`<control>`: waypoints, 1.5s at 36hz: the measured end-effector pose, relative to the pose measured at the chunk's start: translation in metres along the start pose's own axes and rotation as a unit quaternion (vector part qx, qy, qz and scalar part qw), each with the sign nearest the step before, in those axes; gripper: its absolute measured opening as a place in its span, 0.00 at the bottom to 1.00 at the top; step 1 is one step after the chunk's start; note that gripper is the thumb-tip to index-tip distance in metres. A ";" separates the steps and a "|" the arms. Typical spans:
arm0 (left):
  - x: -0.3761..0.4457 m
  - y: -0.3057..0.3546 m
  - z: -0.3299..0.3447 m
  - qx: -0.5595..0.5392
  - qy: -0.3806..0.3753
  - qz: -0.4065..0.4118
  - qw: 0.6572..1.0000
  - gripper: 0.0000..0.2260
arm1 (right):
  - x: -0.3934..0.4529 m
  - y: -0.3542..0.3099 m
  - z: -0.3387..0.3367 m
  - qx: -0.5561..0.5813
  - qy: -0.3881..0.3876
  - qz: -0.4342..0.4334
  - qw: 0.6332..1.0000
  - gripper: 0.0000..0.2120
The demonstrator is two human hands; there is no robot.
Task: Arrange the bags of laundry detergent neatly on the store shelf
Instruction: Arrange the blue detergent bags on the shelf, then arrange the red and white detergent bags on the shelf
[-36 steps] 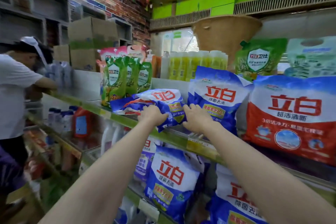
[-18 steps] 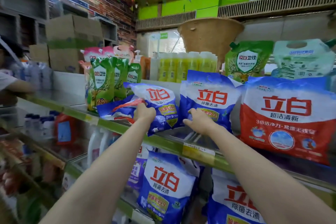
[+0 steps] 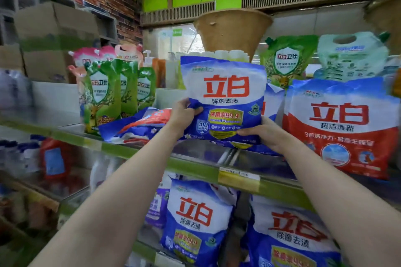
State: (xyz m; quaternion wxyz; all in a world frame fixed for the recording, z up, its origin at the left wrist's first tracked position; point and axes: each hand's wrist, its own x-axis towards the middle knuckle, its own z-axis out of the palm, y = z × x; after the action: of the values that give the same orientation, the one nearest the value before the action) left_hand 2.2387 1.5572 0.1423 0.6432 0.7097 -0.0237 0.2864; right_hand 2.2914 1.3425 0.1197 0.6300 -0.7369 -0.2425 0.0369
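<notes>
- The blue detergent bag (image 3: 224, 97) is held upright above the shelf's front edge (image 3: 195, 168), apparently for standing.
- Its lower corners are gripped by the left hand (image 3: 184, 115) and right hand (image 3: 263, 132), steadying it.

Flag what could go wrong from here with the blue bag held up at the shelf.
1. Both hands, left and right, grip only the blue bag's bottom edge, so its top may flop over.
2. A fallen bag lies flat beside it; set down on that, the blue bag may lean or slide.
3. The red bag stands close by and could get nudged.
</notes>
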 end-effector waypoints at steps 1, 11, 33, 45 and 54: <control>0.007 -0.005 0.009 0.023 0.005 -0.006 1.000 0.09 | -0.003 0.001 -0.005 -0.009 0.027 0.003 1.000 0.26; 0.027 -0.055 0.067 0.373 0.024 -0.066 0.925 0.28 | -0.005 0.021 -0.017 -0.417 0.069 0.045 0.905 0.26; 0.008 -0.047 0.044 0.457 -0.080 0.005 0.886 0.10 | 0.000 0.022 0.015 -0.495 0.235 0.147 0.823 0.45; -0.009 -0.003 -0.003 0.482 0.013 0.131 0.867 0.13 | -0.006 -0.017 0.056 -0.636 0.172 -0.047 0.751 0.22; -0.031 0.007 -0.086 0.603 0.064 0.064 0.792 0.19 | 0.001 -0.038 0.119 -0.650 -0.029 -0.060 0.757 0.29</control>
State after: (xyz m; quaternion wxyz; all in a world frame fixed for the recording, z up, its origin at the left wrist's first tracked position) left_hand 2.1777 1.6252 0.1360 0.0648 0.9305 0.1493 0.3281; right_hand 2.2375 1.4544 0.1314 -0.0075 -0.9517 -0.2699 -0.1461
